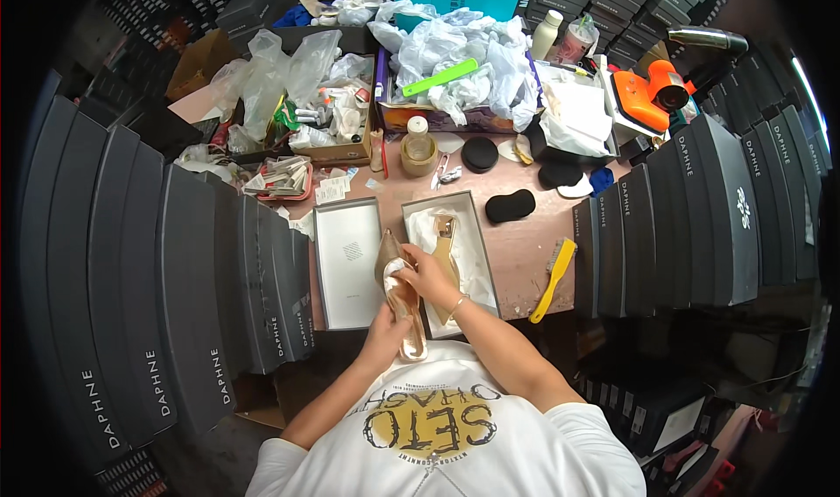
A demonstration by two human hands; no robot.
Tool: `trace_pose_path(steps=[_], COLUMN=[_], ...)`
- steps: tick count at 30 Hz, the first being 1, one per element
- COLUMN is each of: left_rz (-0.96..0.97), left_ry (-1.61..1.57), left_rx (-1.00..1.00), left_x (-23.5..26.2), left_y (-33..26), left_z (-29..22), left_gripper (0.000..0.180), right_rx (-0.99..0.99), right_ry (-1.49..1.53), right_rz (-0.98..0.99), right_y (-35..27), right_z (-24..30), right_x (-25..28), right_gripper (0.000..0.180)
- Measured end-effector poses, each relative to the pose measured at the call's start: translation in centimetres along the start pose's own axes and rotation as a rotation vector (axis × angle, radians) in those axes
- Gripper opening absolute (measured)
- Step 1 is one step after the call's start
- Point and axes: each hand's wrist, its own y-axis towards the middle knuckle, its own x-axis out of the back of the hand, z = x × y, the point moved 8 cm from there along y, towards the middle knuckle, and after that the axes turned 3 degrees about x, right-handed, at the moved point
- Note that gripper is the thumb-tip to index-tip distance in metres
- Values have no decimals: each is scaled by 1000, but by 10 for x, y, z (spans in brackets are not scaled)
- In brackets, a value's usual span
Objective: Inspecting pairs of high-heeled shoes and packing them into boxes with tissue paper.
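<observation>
A pointed gold-tan shoe point(405, 307) is held before my chest, its toe pointing away from me. My left hand point(383, 332) grips its side toward the heel. At the shoe's opening, the fingers of my right hand point(428, 275) close on a wad of white tissue paper point(393, 268); part of the wad is hidden by the hand. Beneath my right wrist lies an open shoe box point(484, 274), with a second gold shoe point(445, 250) resting on white paper inside. Left of the held shoe is the box lid point(346, 296), inner side up.
Stacked dark shoe boxes point(188, 287) wall the left side, with more boxes point(687, 208) on the right. A yellow-handled brush point(553, 283), black sponges point(510, 206) and a glass bottle point(418, 149) sit on the table. Behind, a carton point(459, 119) overflows with tissue, beside an orange tool point(647, 99).
</observation>
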Motion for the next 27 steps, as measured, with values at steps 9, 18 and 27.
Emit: trace_pose_path(steps=[9, 18, 27], left_rz=[-182, 220, 290], left_ry=[493, 1175, 2068], left_rx=[-297, -611, -435], left_x=[103, -45, -93], left_y=[67, 74, 102], left_z=[-53, -71, 57], left_gripper=[43, 29, 41], right_rx=[82, -295, 47], right_ry=[-493, 611, -607], right_rz=[-38, -73, -55], right_y=[-33, -50, -85], right_z=[-54, -101, -58], right_x=[44, 69, 52], right_gripper=[93, 45, 82])
